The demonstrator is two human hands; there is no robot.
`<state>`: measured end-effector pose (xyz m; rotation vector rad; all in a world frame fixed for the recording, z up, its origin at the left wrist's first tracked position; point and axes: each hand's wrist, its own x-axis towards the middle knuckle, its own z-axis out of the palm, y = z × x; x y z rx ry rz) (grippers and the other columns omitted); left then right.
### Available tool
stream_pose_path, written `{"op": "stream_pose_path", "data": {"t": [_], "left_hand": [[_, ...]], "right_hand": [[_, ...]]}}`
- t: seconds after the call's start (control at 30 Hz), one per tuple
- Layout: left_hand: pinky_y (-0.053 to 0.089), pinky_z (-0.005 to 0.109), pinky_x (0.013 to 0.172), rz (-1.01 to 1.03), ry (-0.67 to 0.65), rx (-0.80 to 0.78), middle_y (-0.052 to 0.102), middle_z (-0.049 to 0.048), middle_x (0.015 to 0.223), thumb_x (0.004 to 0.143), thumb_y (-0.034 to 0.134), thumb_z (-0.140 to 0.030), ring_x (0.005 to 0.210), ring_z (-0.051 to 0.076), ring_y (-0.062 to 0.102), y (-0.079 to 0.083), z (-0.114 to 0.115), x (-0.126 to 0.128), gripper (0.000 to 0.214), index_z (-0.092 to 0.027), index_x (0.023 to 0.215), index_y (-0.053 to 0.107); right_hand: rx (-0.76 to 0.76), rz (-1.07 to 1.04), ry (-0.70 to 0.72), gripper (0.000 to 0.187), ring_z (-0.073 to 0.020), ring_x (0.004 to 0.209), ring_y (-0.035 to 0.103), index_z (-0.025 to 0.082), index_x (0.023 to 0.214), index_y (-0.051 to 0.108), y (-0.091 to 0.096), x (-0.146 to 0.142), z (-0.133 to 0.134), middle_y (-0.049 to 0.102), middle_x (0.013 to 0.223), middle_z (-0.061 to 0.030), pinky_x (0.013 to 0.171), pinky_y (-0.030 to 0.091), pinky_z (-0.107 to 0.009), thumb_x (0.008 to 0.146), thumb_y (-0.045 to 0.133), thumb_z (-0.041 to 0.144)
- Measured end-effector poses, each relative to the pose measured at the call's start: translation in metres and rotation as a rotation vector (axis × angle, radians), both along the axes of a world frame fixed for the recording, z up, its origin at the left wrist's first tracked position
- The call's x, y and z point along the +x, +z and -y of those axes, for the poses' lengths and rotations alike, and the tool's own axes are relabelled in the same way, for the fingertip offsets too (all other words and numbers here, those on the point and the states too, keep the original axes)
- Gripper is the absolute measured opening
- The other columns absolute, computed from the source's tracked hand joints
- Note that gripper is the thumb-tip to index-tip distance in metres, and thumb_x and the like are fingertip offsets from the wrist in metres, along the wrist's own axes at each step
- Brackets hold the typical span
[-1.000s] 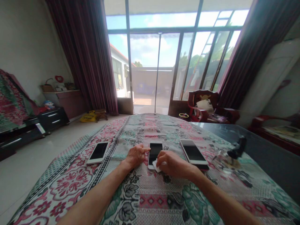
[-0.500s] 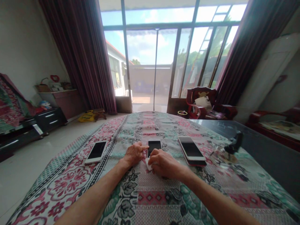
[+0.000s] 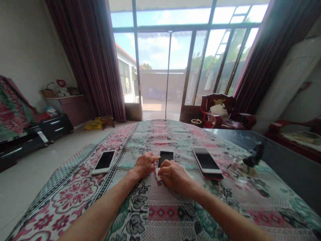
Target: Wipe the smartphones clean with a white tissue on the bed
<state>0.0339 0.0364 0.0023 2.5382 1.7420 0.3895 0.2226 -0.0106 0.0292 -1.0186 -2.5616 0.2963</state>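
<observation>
In the middle of the patterned cloth lies a smartphone (image 3: 166, 155) with a dark screen and white frame. My left hand (image 3: 145, 164) rests at its left side, index finger stretched out to the phone's edge, the other fingers loosely bent. Over the phone's lower part is my right hand (image 3: 173, 174), fingers pinched on a small white wipe (image 3: 158, 174), perhaps tissue or cloth. My right hand hides the lower end of the phone. A white smartphone (image 3: 104, 162) lies apart on the left. To the right, a larger white tablet-like device (image 3: 207, 160) rests on another dark, red-edged one.
A floral tablecloth (image 3: 170, 212) covers the table. On the right stands a clear glass vessel with a black top (image 3: 253, 155), beside a dark tabletop (image 3: 281, 167). Beyond are a red wooden chair (image 3: 217, 110), glass doors, curtains and a yellow bag (image 3: 94, 124) on the floor.
The view has shifted slightly. My right hand and the wipe have barely moved at the phone's lower end. My left finger stays at its edge.
</observation>
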Motion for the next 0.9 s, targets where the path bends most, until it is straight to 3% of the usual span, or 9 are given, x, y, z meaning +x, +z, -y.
{"op": "stream_pose_path", "data": {"t": [0.13,0.47,0.73,0.9], "left_hand": [[0.046,0.023,0.071,-0.003,0.002,0.007,0.061,0.0027,0.093,0.090,0.042,-0.022,0.085,0.015,0.060,0.001,0.001,0.000,0.041,-0.036,0.123,0.061],[0.046,0.022,0.076,0.004,0.009,-0.011,0.061,0.0030,0.095,0.089,0.043,-0.018,0.086,0.014,0.059,-0.002,-0.001,0.000,0.043,-0.035,0.124,0.061],[0.047,0.021,0.075,0.008,0.014,-0.022,0.061,0.0034,0.094,0.092,0.039,-0.022,0.085,0.014,0.059,0.000,0.000,0.001,0.042,-0.035,0.125,0.061],[0.047,0.022,0.075,0.012,0.007,-0.018,0.061,0.0035,0.095,0.091,0.039,-0.021,0.085,0.015,0.059,0.000,0.000,0.001,0.043,-0.037,0.125,0.061]], "right_hand": [[-0.043,-0.005,0.003,0.019,-0.0155,0.088,0.055,0.024,0.084,0.074,-0.002,-0.005,0.002,0.063,0.098,-0.0043,0.080,0.041,-0.027,0.082,0.057,0.015],[-0.170,-0.067,-0.067,0.027,-0.0132,0.076,0.059,0.021,0.076,0.075,0.007,0.029,-0.019,0.065,0.081,-0.0031,0.076,0.045,-0.025,0.068,0.058,0.002],[-0.034,-0.093,-0.233,0.019,-0.0152,0.082,0.059,0.022,0.082,0.075,-0.008,0.020,-0.024,0.065,0.089,-0.0051,0.076,0.044,-0.026,0.080,0.057,0.014],[-0.011,-0.080,-0.308,0.018,-0.0154,0.085,0.060,0.022,0.085,0.074,-0.012,0.017,-0.040,0.064,0.090,-0.0048,0.079,0.044,-0.025,0.083,0.057,0.018]]}}
